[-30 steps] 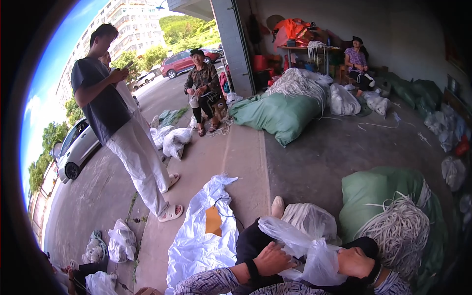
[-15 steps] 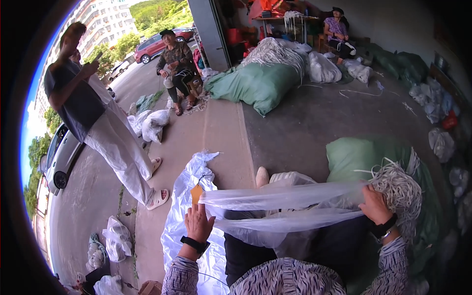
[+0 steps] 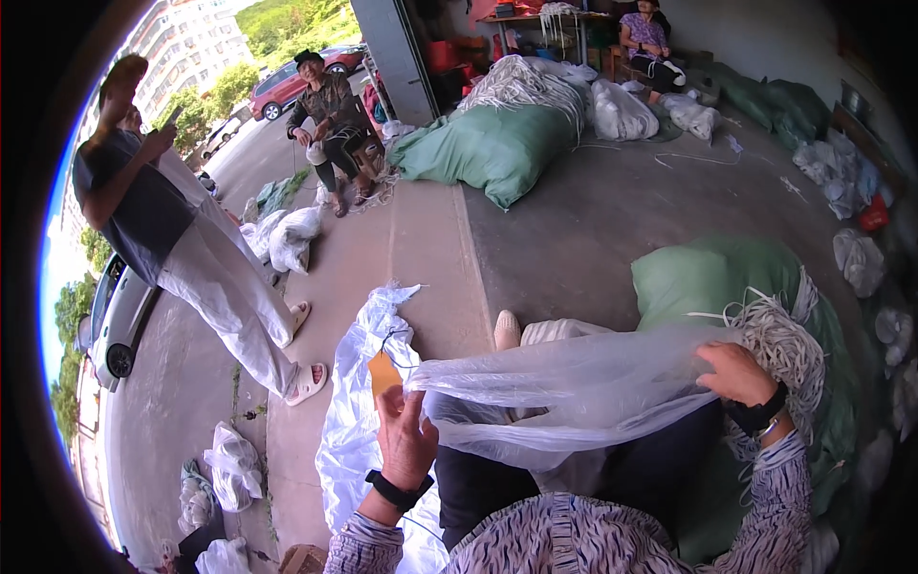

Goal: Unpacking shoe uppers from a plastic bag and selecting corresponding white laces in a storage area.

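A clear, filmy plastic bag (image 3: 574, 378) is stretched sideways above my lap. My left hand (image 3: 408, 442) pinches its left end, with the thumb and fingers close together. At the other end my right hand (image 3: 738, 375) grips the film, its fingers bent over the edge and partly lost against the plastic. Just beyond my left fingertips an orange tag (image 3: 383, 373) hangs on a dark string, over a shiny white plastic sack (image 3: 356, 435) spread on the ground. Close to my right hand lies a tangled bundle of white cords (image 3: 779, 335) on a stuffed green sack (image 3: 708, 277).
A person stands at left with a phone (image 3: 172, 117); another sits farther back. A third sits by the far table (image 3: 540, 17). A large green sack (image 3: 488, 158) topped with white cords lies ahead. Filled white bags (image 3: 232, 469) rest at lower left, more along the right wall.
Both hands have shifted right, the left one also downward. The bag's two strips have spread into a broader sheet between them. The whole scene has shifted slightly as my head tilted.
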Tool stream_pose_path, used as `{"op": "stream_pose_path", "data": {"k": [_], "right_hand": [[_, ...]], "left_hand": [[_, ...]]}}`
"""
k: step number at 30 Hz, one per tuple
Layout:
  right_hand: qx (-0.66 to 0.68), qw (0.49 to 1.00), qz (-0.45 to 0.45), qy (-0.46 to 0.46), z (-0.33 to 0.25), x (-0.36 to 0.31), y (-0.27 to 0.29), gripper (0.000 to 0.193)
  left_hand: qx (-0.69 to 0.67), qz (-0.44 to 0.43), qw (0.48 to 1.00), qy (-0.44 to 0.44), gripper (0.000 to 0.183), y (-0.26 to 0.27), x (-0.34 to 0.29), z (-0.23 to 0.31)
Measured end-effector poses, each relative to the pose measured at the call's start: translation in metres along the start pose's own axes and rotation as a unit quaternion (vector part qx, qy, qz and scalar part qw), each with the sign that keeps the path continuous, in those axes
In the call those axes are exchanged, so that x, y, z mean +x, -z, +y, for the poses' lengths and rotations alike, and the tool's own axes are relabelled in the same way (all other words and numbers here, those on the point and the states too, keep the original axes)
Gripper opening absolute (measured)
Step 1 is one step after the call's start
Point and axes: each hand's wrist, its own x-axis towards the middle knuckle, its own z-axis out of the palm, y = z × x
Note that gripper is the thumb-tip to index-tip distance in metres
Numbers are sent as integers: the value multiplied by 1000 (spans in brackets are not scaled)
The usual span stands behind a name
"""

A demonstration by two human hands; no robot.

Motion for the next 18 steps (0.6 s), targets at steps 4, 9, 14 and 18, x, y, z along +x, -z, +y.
{"op": "stream_pose_path", "data": {"k": [4, 9, 14, 18], "right_hand": [[35, 986, -118, 113, -71, 26, -17, 27], [25, 951, -131, 279, -128, 64, -83, 11], [6, 953, -96, 288, -142, 93, -121, 11], [-31, 945, -260, 195, -125, 104, -135, 21]], "left_hand": [[-54, -66, 993, 80, 42, -5, -2, 2], [-68, -42, 997, -20, 37, -12, -4, -11], [-100, -71, 992, 28, 39, -7, 1, -11], [33, -83, 988, 127, 55, 1, 6, -26]]}}
